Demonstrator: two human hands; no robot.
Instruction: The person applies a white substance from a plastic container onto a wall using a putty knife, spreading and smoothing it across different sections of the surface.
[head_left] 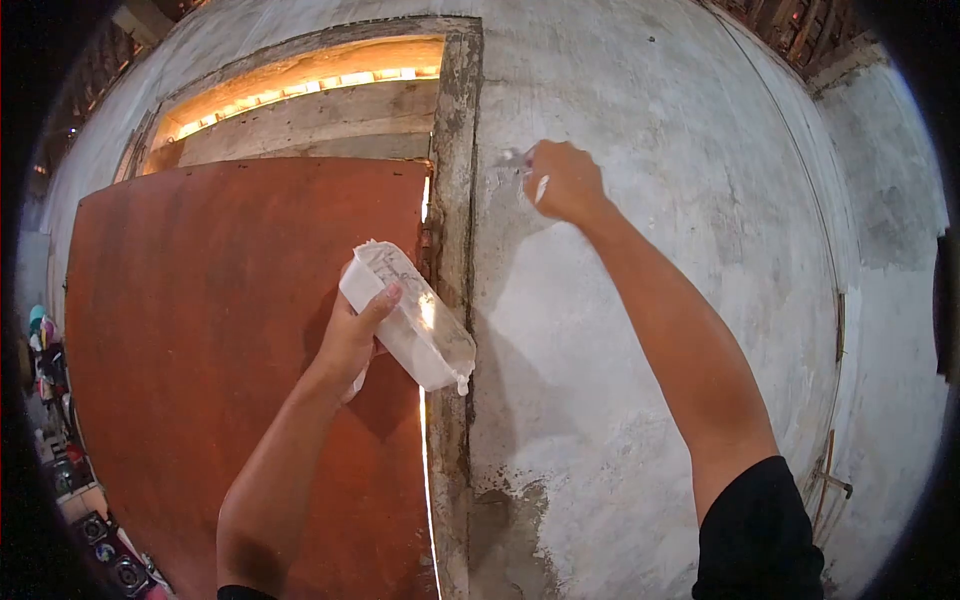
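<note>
My left hand (352,335) grips a clear plastic container (415,320) smeared with white paste, thumb over its near edge. The container is tilted in front of the door's right edge and the post. Raised to the upper middle, my right hand (566,181) is closed around a small putty knife (513,158) at the wall. Its blade is blurred and the handle is mostly hidden in my fist. White paste marks a finger of that hand. Patchy white coating covers the grey wall (620,330), with darker bare plaster near the post.
A reddish-brown door panel (230,370) fills the left side, beside a worn upright post (456,200). Above it is a lit opening (300,90). Assorted household items (60,440) stand at the far left; a thin pipe (828,480) runs at right.
</note>
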